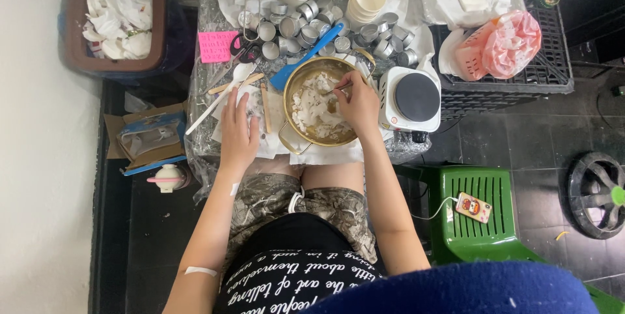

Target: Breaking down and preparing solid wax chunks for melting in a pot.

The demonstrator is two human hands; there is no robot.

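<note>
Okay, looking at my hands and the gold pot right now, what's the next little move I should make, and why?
Probably keep scraping with the thin tool in your right hand, working toward the white lumps on the pot's left side. The gold pot still holds clumped white material there, and your left hand lies flat on the paper beside it, so it could move over to steady the rim.

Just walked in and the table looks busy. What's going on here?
A seated person works over a brass pot holding white chunks. The right hand holds a thin tool in the pot; the left hand rests flat on the paper-covered table. A blue spatula leans on the rim, small tins behind, a hot plate alongside.
</note>
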